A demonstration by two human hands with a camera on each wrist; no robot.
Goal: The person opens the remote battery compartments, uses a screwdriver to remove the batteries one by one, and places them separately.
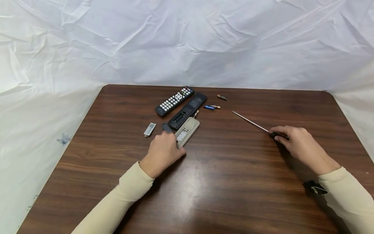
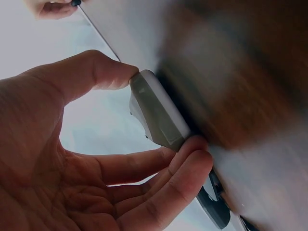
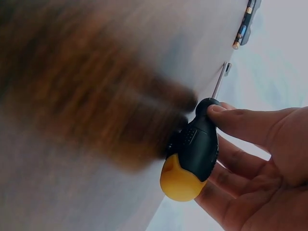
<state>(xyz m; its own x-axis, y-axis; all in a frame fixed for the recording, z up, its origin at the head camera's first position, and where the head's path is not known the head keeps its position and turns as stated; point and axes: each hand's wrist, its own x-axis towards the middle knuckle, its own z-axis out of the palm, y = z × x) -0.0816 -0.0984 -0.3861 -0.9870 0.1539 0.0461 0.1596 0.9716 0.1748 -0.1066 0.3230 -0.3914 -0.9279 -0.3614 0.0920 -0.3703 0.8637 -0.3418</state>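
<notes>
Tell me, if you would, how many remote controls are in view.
3: the keypad-up black remote near the table's far edge, the face-down black remote beside it, and the beige remote in the left hand. None seems hidden.

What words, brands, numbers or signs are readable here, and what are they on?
None can be read.
Remote with white buttons: markings too small.
Dark remote beside it: faint markings, illegible.
Beige device: pale label, too small to read.
Blue battery: print too small.
Small pale piece: dark marks, too blurred.
</notes>
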